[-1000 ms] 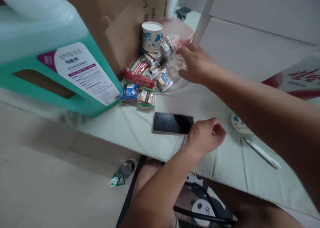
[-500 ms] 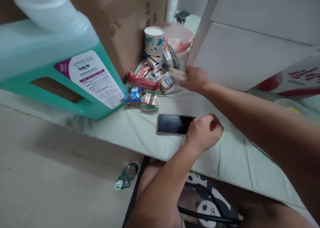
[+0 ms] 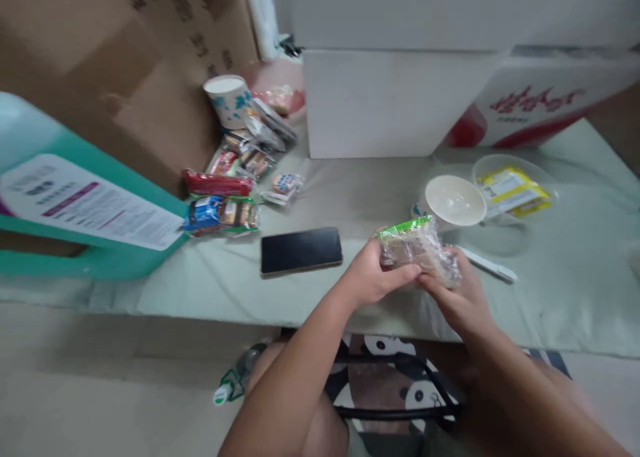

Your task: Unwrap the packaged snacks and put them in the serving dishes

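Both my hands hold a clear-wrapped snack packet (image 3: 417,243) with a green strip along its top edge, raised over the near edge of the cloth-covered table (image 3: 380,190). My left hand (image 3: 375,273) grips its left end, thumb across the front. Round its lower right side my right hand (image 3: 457,290) is closed. Just behind the packet stands a paper cup (image 3: 455,200), its white inside showing. A white pen-like stick (image 3: 487,265) lies right of my right hand. To the left of my hands a dark-screened phone (image 3: 301,251) lies flat.
Several wrapped snacks (image 3: 217,183) are piled at left near another paper cup (image 3: 229,103). A green liquid jug (image 3: 100,210) and cardboard box (image 3: 150,63) stand left; a white box (image 3: 370,103) stands behind. A clear bowl (image 3: 547,177) holds a yellow packet (image 3: 515,190).
My right hand has come back from the snack pile with the packet, and my left hand has taken hold of it too. The view has turned right, bringing the near cup and bowl into sight.
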`<state>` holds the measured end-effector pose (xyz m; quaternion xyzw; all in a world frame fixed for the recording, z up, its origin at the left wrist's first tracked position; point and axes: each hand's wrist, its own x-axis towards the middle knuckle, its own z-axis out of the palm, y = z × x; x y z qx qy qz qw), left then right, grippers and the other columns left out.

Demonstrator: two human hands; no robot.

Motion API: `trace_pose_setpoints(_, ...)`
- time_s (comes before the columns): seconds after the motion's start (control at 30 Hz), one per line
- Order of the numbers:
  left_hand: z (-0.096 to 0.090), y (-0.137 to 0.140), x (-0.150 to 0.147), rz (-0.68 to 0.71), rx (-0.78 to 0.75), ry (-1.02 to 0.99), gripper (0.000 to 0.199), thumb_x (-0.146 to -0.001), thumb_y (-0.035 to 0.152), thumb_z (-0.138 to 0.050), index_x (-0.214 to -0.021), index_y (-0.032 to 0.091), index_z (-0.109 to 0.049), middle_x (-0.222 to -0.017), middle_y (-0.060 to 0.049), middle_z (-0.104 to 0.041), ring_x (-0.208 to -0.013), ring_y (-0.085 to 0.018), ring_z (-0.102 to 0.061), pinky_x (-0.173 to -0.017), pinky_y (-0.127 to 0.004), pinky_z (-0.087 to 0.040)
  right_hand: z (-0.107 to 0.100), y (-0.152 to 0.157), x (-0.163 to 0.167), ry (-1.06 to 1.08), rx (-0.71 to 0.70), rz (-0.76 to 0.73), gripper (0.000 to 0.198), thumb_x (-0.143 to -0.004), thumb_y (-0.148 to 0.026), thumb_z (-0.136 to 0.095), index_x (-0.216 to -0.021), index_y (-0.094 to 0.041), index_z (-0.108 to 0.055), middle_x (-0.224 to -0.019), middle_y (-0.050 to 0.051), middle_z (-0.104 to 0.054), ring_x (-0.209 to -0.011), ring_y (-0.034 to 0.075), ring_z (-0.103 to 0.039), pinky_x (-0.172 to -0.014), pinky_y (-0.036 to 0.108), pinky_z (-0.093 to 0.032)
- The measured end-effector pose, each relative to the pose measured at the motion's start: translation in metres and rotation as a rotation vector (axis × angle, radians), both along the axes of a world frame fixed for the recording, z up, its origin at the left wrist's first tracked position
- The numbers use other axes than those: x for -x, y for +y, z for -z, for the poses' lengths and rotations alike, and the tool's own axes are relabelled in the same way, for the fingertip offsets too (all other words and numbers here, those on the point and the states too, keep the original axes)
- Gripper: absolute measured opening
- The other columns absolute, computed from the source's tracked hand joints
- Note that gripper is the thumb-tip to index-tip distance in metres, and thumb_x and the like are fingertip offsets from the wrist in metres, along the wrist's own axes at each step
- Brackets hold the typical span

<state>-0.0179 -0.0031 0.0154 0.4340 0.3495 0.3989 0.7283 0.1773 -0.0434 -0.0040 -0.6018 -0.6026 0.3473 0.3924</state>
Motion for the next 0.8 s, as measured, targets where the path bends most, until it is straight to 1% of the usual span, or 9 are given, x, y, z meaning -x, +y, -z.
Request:
trace_pose_setpoints(0.07, 0.006, 0.001, -0.013, -0.049, 0.002, 0.097, 0.05, -0.072, 0.029, -0.082, -0.115, 0.016, -0.059, -0.113, -0.011, -0.074, -0.1, -0.021, -0.071, -0.096, -0.036, -0.055, 0.001, -0.003, -0.007, 0.077, 0.033, -0.007, 0.043, -0.082, -0.06, -0.067, -0.1, -0.023, -0.057, -0.088, 0.005, -0.068, -0.075, 0.023, -0.064, -0.068, 0.035, -0.052)
trace_pose_setpoints(0.13, 0.011, 0.006, -0.021, -0.12, 0.059, 0.162, 0.048, -0.071, 0.033, -0.083, -0.109, 0.015, -0.061, -0.107, -0.01, -0.074, -0.093, -0.02, -0.071, -0.092, -0.036, -0.056, -0.003, 0.002, -0.019, 0.073, -0.007, -0.013, 0.038, -0.089, -0.059, -0.055, -0.1, -0.023, -0.06, -0.094, 0.008, -0.071, -0.082, 0.024, -0.066, -0.074, 0.038, -0.053)
trace_pose_setpoints(0.3, 0.018, 0.021, -0.029, -0.265, 0.174, 0.08, 0.057, -0.064, 0.038, -0.089, -0.108, 0.019, -0.058, -0.104, -0.006, -0.073, -0.092, -0.02, -0.071, -0.088, -0.036, -0.059, -0.006, 0.017, -0.072, -0.512, -0.182, 0.195, 0.021, -0.086, -0.032, -0.057, -0.101, -0.022, -0.067, -0.103, 0.014, -0.072, -0.102, 0.033, -0.066, -0.093, 0.049, -0.049)
trace_pose_setpoints(0.37, 0.021, 0.025, -0.034, -0.331, 0.195, 0.059, 0.064, -0.065, 0.038, -0.089, -0.116, 0.023, -0.053, -0.108, -0.005, -0.071, -0.093, -0.019, -0.071, -0.086, -0.036, -0.06, -0.001, 0.019, -0.092, -0.677, -0.137, 0.219, 0.028, -0.084, -0.028, -0.055, -0.107, -0.019, -0.069, -0.11, 0.018, -0.07, -0.106, 0.037, -0.063, -0.093, 0.053, -0.048)
trace_pose_setpoints(0.47, 0.025, 0.028, -0.041, -0.398, 0.149, 0.049, 0.087, -0.068, 0.031, -0.088, -0.139, 0.034, -0.038, -0.11, -0.002, -0.069, -0.087, -0.017, -0.07, -0.083, -0.037, -0.061, 0.011, 0.022, -0.113, -0.79, -0.042, 0.153, 0.035, -0.083, -0.03, -0.056, -0.112, -0.017, -0.072, -0.113, 0.021, -0.068, -0.105, 0.039, -0.062, -0.088, 0.054, -0.049)
trace_pose_setpoints(0.53, 0.027, 0.028, -0.045, -0.404, 0.104, 0.069, 0.1, -0.072, 0.029, -0.085, -0.149, 0.041, -0.023, -0.109, -0.002, -0.068, -0.083, -0.016, -0.069, -0.081, -0.037, -0.061, 0.017, 0.023, -0.121, -0.807, -0.034, 0.094, 0.032, -0.084, -0.033, -0.057, -0.107, -0.018, -0.073, -0.109, 0.02, -0.067, -0.104, 0.038, -0.061, -0.087, 0.053, -0.049)
trace_pose_setpoints(0.6, 0.028, 0.027, -0.046, -0.386, 0.068, 0.105, 0.098, -0.075, 0.031, -0.083, -0.149, 0.044, -0.02, -0.109, -0.002, -0.067, -0.082, -0.016, -0.068, -0.078, -0.035, -0.06, 0.017, 0.023, -0.125, -0.771, -0.052, 0.054, 0.027, -0.086, -0.036, -0.056, -0.099, -0.02, -0.073, -0.104, 0.018, -0.068, -0.099, 0.035, -0.062, -0.085, 0.049, -0.049)
trace_pose_setpoints(0.73, 0.028, 0.024, -0.042, -0.312, 0.025, 0.168, 0.063, -0.076, 0.033, -0.078, -0.127, 0.037, -0.042, -0.102, 0.0, -0.062, -0.079, -0.014, -0.063, -0.071, -0.029, -0.056, 0.001, 0.019, -0.122, -0.579, 0.021, 0.021, 0.022, -0.087, -0.041, -0.057, -0.092, -0.022, -0.068, -0.08, 0.008, -0.067, -0.071, 0.024, -0.06, -0.066, 0.037, -0.044)
trace_pose_setpoints(0.8, 0.027, 0.024, -0.039, -0.258, -0.014, 0.176, 0.052, -0.074, 0.029, -0.076, -0.117, 0.033, -0.046, -0.099, 0.001, -0.059, -0.078, -0.013, -0.06, -0.069, -0.027, -0.054, -0.01, 0.013, -0.115, -0.413, 0.06, 0.061, 0.02, -0.087, -0.041, -0.058, -0.091, -0.023, -0.064, -0.07, 0.004, -0.065, -0.061, 0.02, -0.058, -0.059, 0.033, -0.041)
